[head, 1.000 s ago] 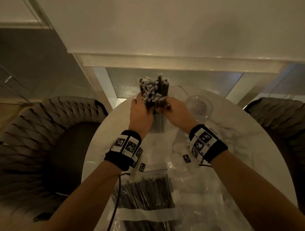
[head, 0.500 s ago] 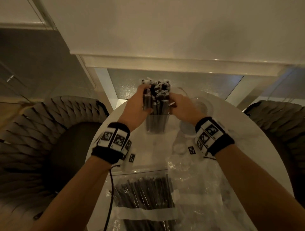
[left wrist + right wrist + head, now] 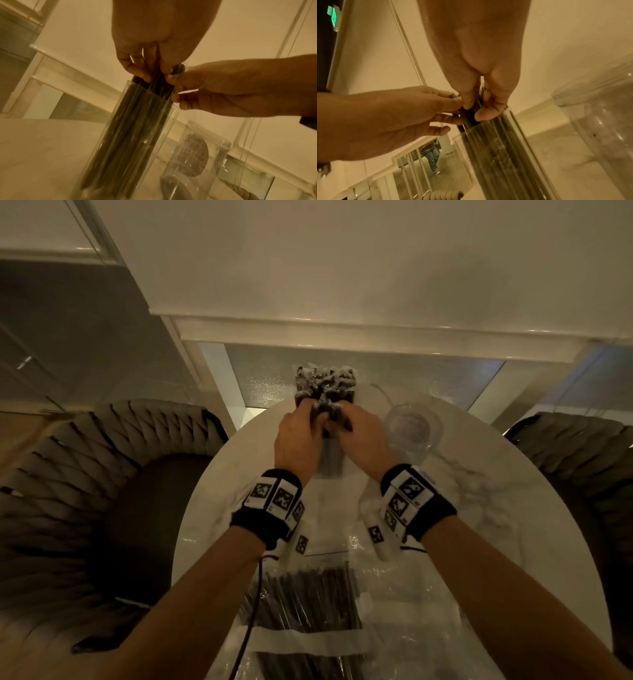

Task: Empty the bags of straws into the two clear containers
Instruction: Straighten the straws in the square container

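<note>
A tall clear container [image 3: 329,455] stands at the far middle of the round table, packed with dark straws [image 3: 323,381] whose paper-capped tops stick out above it. My left hand [image 3: 305,422] and right hand [image 3: 346,419] meet just above its rim, each pinching some of the straws. In the left wrist view the left hand [image 3: 147,73] pinches straws [image 3: 135,121] above the container [image 3: 96,155]. In the right wrist view the right hand [image 3: 476,109] does the same at the container [image 3: 510,162]. A second clear container [image 3: 411,429] stands to the right, with no straws in it.
A clear bag of dark straws [image 3: 301,601] lies near me on the table [image 3: 212,508], with crumpled clear plastic [image 3: 418,594] to its right. Woven chairs [image 3: 68,491] flank the table. A wall and ledge [image 3: 342,333] lie beyond its far edge.
Both hands have slid down from the straw tops and drawn closer together just above the container's rim. The straws stand in the container as before.
</note>
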Demonstrator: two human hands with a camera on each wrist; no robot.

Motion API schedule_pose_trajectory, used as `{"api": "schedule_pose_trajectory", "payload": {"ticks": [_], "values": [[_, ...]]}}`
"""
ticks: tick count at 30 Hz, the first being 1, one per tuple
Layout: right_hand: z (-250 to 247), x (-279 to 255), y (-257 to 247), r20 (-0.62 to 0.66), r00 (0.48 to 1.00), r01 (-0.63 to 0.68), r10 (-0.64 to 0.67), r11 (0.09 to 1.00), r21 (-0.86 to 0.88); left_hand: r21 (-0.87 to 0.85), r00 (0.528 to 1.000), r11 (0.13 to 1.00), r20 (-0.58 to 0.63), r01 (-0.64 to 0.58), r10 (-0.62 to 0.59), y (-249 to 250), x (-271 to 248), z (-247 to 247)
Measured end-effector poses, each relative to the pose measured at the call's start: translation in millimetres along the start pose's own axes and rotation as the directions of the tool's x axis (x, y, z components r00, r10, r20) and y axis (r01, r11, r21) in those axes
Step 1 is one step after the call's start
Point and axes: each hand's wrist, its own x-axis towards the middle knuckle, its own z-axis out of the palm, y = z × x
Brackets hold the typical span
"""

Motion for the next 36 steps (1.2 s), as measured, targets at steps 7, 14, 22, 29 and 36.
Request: {"api": "schedule_pose_trajectory", "payload": {"ticks": [7,14,22,29,36], "values": [[-40,29,-17,0.132,0.991,0.009,0.001,0.997,-0.08,0.149,0.972,0.97,0.166,-0.192,0.167,1,37,-25],[-21,14,6,0.186,0.977,-0.067,0.102,0.981,-0.184,0.029,0.983,0.999,0.181,-0.04,0.034,-6,10,-21],[-31,15,16,0.026,0.989,-0.148,0.146,0.982,0.117,-0.093,0.983,0.988,0.15,0.125,-0.11,-23,2,-26],[-50,52,-3,0.073,0.997,-0.025,0.025,1.0,-0.007,-0.122,0.954,0.983,0.284,0.136,-0.097,-15,57,-38],[-70,43,-1,0.121,0.985,-0.138,0.121,0.981,0.135,-0.434,0.966,0.891,0.258,0.134,-0.019,-12,56,-67]]}}
